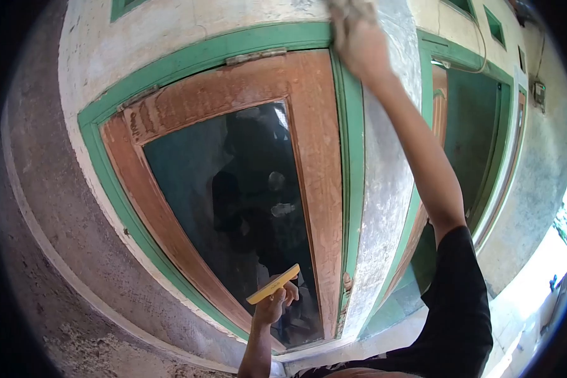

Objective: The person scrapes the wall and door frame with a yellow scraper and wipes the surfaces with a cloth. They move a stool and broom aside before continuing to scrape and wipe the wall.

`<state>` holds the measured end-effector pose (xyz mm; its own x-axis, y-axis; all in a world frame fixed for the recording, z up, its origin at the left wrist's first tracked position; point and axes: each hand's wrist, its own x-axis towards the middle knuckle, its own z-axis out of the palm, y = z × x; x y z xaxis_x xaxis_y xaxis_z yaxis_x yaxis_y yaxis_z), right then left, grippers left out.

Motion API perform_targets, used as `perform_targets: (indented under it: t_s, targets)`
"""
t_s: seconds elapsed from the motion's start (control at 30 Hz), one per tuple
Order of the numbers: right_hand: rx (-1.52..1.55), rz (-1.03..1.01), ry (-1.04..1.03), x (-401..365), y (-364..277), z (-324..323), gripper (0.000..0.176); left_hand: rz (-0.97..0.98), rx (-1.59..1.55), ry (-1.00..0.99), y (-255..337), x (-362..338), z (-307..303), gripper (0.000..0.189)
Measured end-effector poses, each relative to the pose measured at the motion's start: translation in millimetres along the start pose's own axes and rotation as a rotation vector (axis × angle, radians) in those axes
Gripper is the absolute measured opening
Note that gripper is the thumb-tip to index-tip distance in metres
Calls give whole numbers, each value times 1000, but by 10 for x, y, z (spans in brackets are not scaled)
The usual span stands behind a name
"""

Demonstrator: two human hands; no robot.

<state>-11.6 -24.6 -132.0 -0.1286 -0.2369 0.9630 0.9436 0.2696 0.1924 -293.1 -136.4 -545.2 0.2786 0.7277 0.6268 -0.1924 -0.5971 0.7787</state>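
My left hand [273,309] is closed around a flat yellow scraper [273,285], held in front of the dark glass pane [227,183]. My right hand [361,47] is raised high at the whitish-grey wall strip [390,126], beside the upper corner of the green frame [353,157]. Motion smears its fingers, and a greyish patch shows at their tips. Whether it holds something there cannot be made out. The pane sits in a brown wooden window sash [318,138] and reflects a dark figure.
Right of the wall strip is an open doorway [469,126] with a green frame. A small box [539,93] hangs on the far right wall. A rough stone ledge [75,271] curves along the left side.
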Motion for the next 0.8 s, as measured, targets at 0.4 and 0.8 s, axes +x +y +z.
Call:
perform_targets:
  t_s: [0.4,0.8]
  targets:
    - [-49,-134,99,62,-380,0,40,108,0,-42,281,197,-64,50]
    - [15,-58,5,244,-220,-48,40,76,46,-61,181,47,-139,49]
